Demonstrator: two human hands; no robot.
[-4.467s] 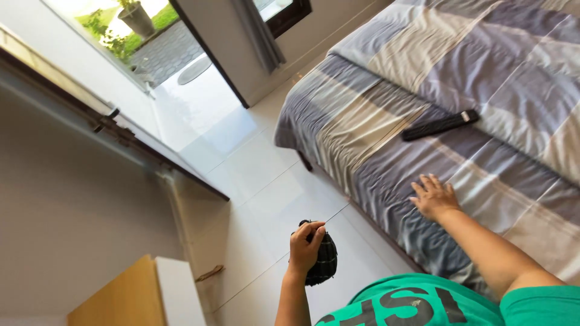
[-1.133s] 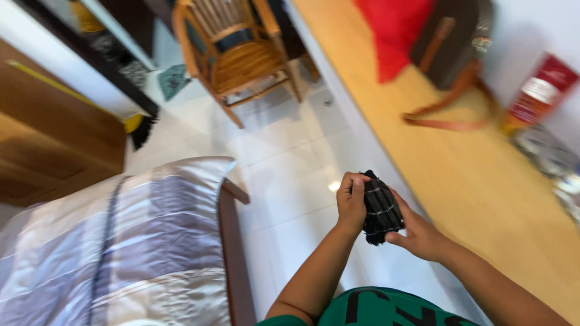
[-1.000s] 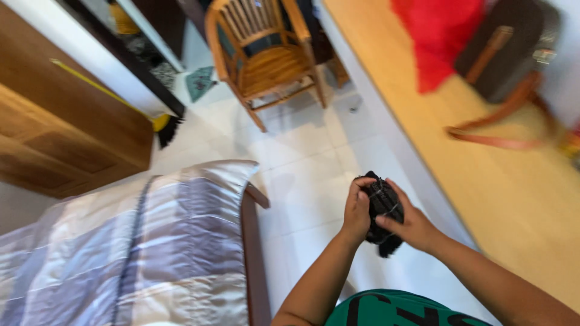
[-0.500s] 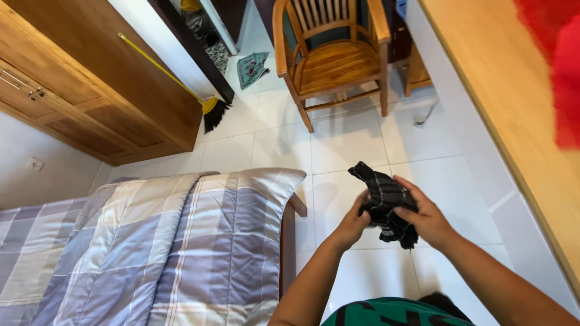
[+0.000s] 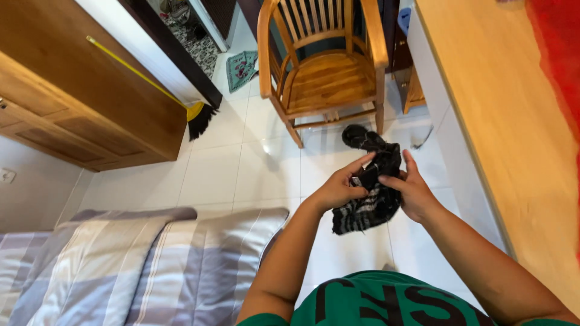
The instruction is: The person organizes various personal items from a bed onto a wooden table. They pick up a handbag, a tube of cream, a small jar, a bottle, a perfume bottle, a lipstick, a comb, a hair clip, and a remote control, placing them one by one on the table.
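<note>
A person in a green shirt (image 5: 386, 302) stands on a white tiled floor (image 5: 241, 175) in a bedroom, seen from above, working a dark garment between both hands. To the left, a large wooden wardrobe (image 5: 66, 90) fills the far corner, its doors closed so that nothing inside shows. In the near left corner lies a bed, where two pillows (image 5: 157, 259) in grey, lilac and white stripes rest side by side. Along the right edge runs a long wooden countertop (image 5: 501, 121), with a patch of red cloth (image 5: 559, 54) lying on it at the far right. At the far centre stands a wooden armchair (image 5: 323, 66) with a slatted back, its seat bare. A broom with a yellow handle (image 5: 151, 81) leans against the wardrobe, its dark bristles touching the floor just left of the chair. Beyond it, a small teal mat (image 5: 241, 66) lies at a doorway. In front of the person's chest, above the floor and near the chair's front legs, hangs the black cloth with pale stripes (image 5: 368, 193), one end twisted upward. The left hand (image 5: 338, 190) pinches the cloth at its middle between thumb and fingers; the right hand (image 5: 414, 193) grasps the same cloth from the right side, fingers extended along it.
</note>
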